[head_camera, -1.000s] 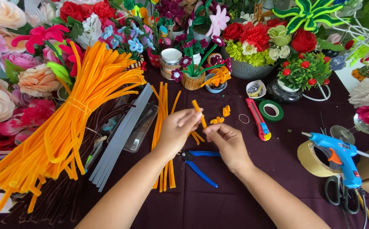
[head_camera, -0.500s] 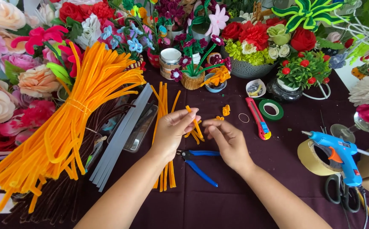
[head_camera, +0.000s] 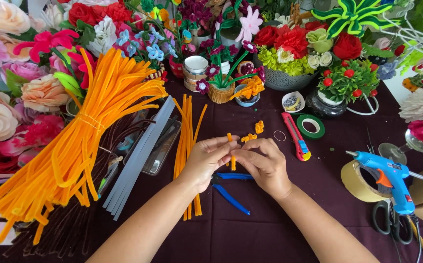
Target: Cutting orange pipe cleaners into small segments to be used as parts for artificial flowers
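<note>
The left hand (head_camera: 206, 158) and right hand (head_camera: 265, 165) are both closed, pinching one short orange pipe cleaner piece (head_camera: 231, 151) above the blue pliers (head_camera: 231, 187). The piece is small; I think it can slip and fall among the loose orange bits (head_camera: 253, 134).

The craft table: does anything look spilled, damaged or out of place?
Nothing stands out. Both hands, left hand and right hand, hold a short orange pipe cleaner piece above the blue-handled pliers; supplies crowd the tablecloth.
</note>
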